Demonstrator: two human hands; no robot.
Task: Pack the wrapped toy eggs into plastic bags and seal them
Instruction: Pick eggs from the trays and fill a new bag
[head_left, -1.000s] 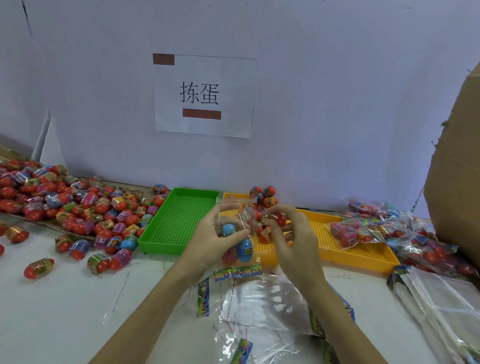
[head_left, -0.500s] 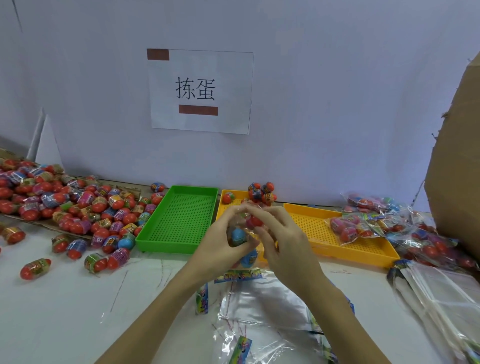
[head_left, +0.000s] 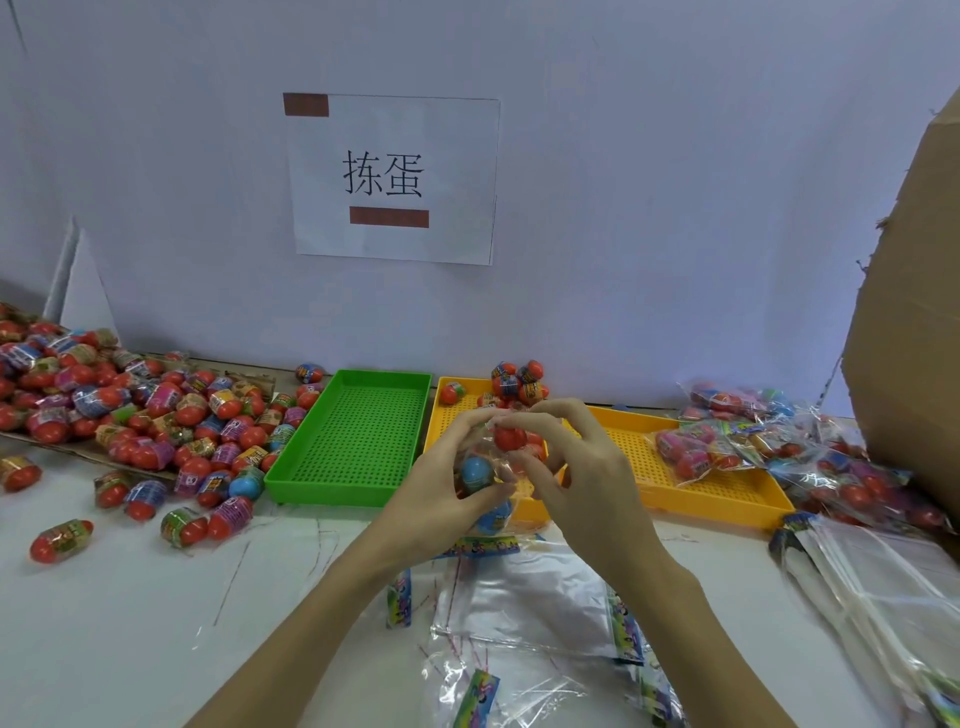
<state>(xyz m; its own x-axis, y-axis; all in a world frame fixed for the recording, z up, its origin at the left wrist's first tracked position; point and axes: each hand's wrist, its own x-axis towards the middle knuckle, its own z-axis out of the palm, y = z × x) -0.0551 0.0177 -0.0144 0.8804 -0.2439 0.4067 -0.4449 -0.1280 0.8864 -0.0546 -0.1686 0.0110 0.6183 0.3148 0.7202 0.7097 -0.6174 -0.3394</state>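
Left hand is gripping the clear plastic bag of red and blue wrapped toy eggs, held above the yellow perforated tray. Right hand is pinching the bag's top. Sealing well likely means squeezing the air out and pressing the mouth flat, edges aligned.

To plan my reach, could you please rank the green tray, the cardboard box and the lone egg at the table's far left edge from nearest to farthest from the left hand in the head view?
From the left hand:
1. Green tray, just to its left.
2. Lone egg, far left on the table.
3. Cardboard box, far right, beyond the other hand.
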